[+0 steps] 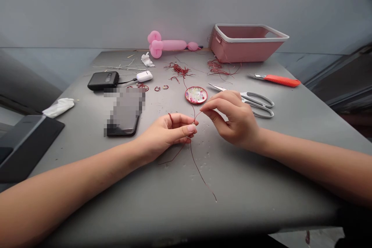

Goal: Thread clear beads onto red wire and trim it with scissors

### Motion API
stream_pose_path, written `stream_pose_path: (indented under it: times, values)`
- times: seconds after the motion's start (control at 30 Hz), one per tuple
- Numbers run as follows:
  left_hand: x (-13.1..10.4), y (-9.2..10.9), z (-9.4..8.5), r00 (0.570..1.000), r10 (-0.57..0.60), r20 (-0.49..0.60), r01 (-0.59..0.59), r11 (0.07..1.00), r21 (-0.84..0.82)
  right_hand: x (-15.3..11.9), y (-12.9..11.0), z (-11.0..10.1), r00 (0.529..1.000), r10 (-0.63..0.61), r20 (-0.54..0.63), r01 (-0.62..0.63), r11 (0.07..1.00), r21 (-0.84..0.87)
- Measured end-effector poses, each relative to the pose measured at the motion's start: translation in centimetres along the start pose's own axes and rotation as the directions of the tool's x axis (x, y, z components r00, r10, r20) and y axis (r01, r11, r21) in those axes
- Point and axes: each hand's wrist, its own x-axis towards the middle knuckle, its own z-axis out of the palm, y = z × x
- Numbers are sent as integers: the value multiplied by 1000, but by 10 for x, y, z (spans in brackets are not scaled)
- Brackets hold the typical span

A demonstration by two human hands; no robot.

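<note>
Near the middle of the table, my left hand pinches dark red cords between thumb and fingers. Two cord ends trail down below it, one to the left and a longer one to the right. A small pale piece shows at the thumb tip, too small to make out. My right hand is closed in a pinch on a cord strand just right of the left fingertips. Beyond the hands lies a round red-rimmed dish of small beads. A thin red loop circles a left finger.
Grey-handled scissors lie behind my right hand, with an orange cutter beyond. A phone, black case, white device, red cord bundles, pink balloon and pink basket also occupy the table.
</note>
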Motion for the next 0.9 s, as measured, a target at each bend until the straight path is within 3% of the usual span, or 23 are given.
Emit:
stream_pose_path:
  times: [0.23,0.47,0.67,0.9]
  values:
    - [0,2,1,1000,-7,-13,7,1000,-8,1,-5,-2,995,-92,44,92,996,-6]
    - [1,2,2,1000,-4,-21,4,1000,-16,3,0,-2,1000,-21,15,21,1000,-21]
    - [1,2,1,1000,-5,-5,5,1000,3,2,-3,-3,991,-121,54,122,992,-22]
    - [2,-1,-1,999,25,23,-25,1000,-15,3,-11,-6,994,-77,82,79,997,-25]
